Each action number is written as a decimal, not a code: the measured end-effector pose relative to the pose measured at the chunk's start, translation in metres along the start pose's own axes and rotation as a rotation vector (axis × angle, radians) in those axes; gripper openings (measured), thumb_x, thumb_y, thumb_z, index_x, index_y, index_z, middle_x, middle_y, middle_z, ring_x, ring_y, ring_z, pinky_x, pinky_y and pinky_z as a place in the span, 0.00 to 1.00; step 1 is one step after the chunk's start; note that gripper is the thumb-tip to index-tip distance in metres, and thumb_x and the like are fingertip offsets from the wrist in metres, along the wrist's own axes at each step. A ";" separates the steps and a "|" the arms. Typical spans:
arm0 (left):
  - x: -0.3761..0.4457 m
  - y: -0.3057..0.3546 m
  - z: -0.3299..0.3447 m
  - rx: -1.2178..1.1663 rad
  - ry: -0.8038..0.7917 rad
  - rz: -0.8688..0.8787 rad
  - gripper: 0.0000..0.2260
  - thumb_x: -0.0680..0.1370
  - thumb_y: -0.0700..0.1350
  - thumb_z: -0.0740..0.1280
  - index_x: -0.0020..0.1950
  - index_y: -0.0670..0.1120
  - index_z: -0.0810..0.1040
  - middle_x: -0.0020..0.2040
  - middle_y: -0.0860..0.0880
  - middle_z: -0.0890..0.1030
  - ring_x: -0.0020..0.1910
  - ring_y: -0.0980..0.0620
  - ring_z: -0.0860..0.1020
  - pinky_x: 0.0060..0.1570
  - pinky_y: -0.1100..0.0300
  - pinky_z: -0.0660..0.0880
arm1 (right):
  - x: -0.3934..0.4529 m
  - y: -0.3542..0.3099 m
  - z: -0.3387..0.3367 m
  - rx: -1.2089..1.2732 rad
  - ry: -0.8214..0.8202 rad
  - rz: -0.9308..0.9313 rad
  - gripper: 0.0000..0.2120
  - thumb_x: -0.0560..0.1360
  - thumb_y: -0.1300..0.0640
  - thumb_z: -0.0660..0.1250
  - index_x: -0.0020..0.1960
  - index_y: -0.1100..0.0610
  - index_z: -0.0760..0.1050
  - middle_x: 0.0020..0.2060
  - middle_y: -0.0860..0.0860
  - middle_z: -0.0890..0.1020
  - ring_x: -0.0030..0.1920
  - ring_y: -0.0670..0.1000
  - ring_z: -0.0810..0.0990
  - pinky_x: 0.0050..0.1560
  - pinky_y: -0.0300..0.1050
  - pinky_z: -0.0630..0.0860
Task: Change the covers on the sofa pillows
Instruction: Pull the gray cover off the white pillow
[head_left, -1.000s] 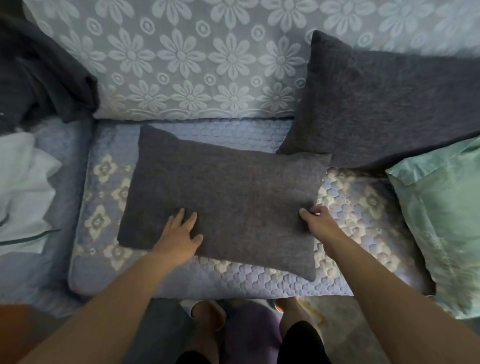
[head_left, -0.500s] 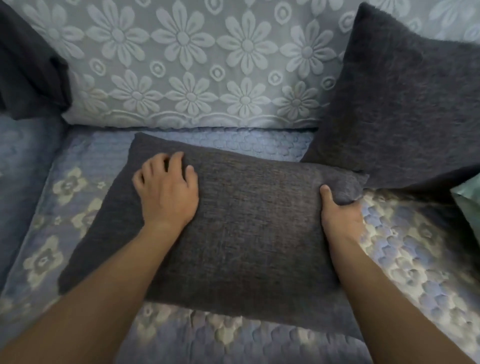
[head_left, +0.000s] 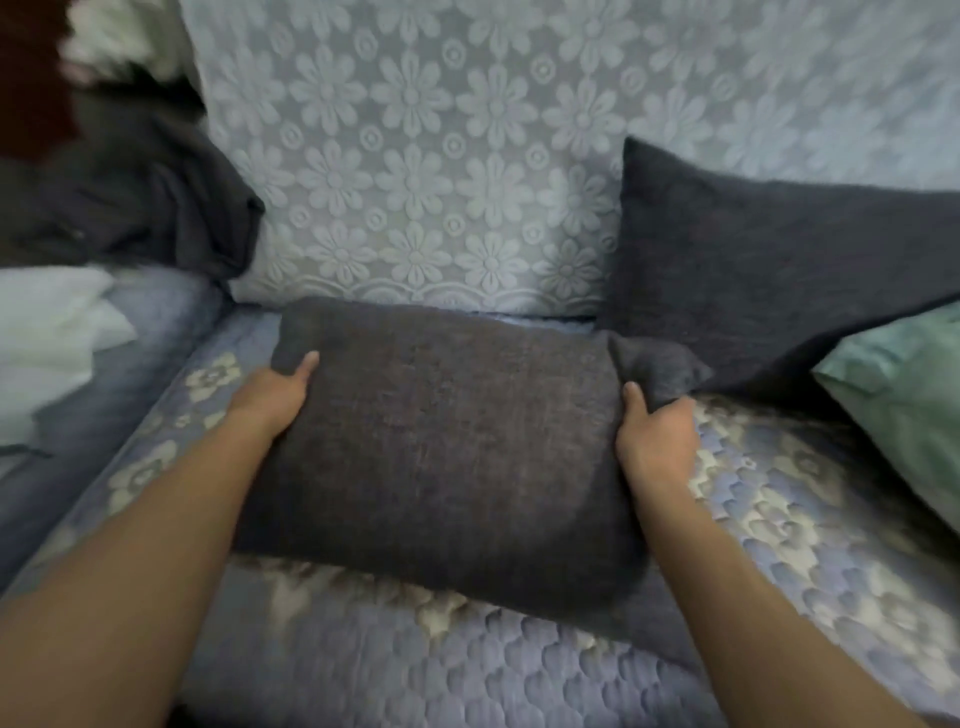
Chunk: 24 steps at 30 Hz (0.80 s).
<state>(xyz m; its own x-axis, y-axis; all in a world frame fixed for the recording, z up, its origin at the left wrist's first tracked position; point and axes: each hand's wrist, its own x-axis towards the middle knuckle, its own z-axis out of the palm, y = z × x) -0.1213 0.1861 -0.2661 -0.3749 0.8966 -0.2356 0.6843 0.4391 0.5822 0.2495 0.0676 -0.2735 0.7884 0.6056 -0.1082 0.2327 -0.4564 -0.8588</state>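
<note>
Holding the gray pillow (head_left: 441, 457) on the sofa seat (head_left: 779, 545), my left hand (head_left: 272, 392) grips its left side and my right hand (head_left: 655, 441) its right. Another gray pillow (head_left: 779, 260) leans just behind; a green pillow (head_left: 904, 395) sits right.

Dark grey pillow (head_left: 447, 457); pale blue daisy-patterned backrest (head_left: 415, 156); mint green pillow (head_left: 904, 395).
</note>
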 end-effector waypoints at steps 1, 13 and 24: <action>-0.019 -0.001 -0.010 -0.078 0.071 0.072 0.35 0.82 0.64 0.58 0.72 0.34 0.71 0.69 0.30 0.74 0.67 0.31 0.73 0.67 0.45 0.69 | -0.009 -0.011 -0.015 0.042 -0.023 -0.034 0.22 0.81 0.45 0.64 0.63 0.62 0.69 0.59 0.59 0.78 0.62 0.61 0.76 0.54 0.49 0.68; -0.108 0.005 -0.045 -0.315 0.331 0.170 0.29 0.74 0.46 0.67 0.76 0.44 0.68 0.72 0.37 0.71 0.71 0.37 0.70 0.71 0.42 0.67 | -0.028 -0.011 -0.101 0.389 -0.159 -0.414 0.21 0.75 0.56 0.74 0.66 0.51 0.71 0.59 0.49 0.79 0.63 0.52 0.78 0.63 0.48 0.73; -0.265 0.173 0.047 0.073 0.235 1.265 0.24 0.83 0.53 0.62 0.78 0.51 0.67 0.75 0.49 0.68 0.75 0.50 0.64 0.76 0.49 0.60 | -0.021 0.009 -0.125 0.513 -0.237 -0.380 0.24 0.64 0.45 0.74 0.58 0.43 0.71 0.60 0.50 0.77 0.60 0.48 0.78 0.64 0.57 0.75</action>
<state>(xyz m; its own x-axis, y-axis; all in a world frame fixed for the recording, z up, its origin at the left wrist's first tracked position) 0.1257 0.0266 -0.1396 0.4604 0.6610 0.5925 0.6725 -0.6954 0.2533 0.3063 -0.0307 -0.2166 0.5461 0.8156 0.1911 0.1229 0.1476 -0.9814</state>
